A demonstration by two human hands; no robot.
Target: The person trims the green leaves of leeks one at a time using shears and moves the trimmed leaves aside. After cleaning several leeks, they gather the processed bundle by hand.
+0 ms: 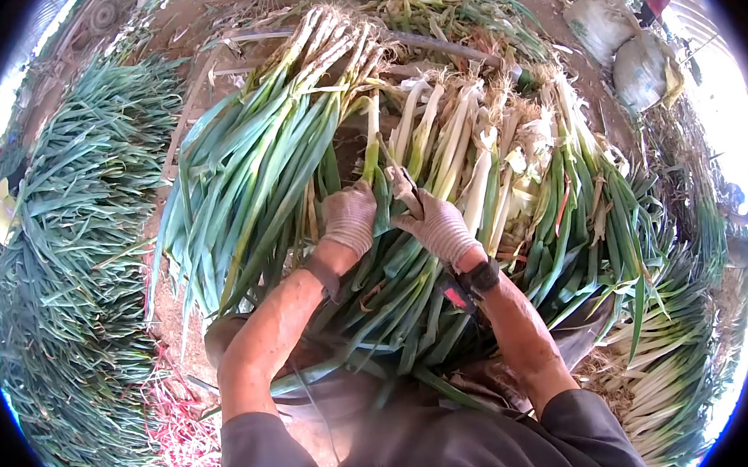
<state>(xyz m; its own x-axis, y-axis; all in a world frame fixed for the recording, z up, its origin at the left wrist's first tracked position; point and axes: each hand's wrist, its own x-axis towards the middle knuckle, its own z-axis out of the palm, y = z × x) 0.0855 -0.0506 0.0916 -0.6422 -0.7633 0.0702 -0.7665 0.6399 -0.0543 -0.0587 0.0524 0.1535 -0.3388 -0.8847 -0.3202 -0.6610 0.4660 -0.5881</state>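
Observation:
Both my hands wear pale knitted gloves. My left hand is closed around the green part of a large green onion, whose pale stem points upward. Just to the right, my right hand grips a small knife with a pale, wrapped-looking handle; its thin blade points up and left, close to the onion's stem. The fingertips are partly hidden. A pile of untrimmed green onions with brown, rooty ends lies to the left of my hands. More onions with whiter stems lie beyond and to the right.
A long heap of green onions fills the left side. Red ties are scattered on the ground beside it. Onions with white stems lie at lower right. Filled sacks stand at the upper right, near another person.

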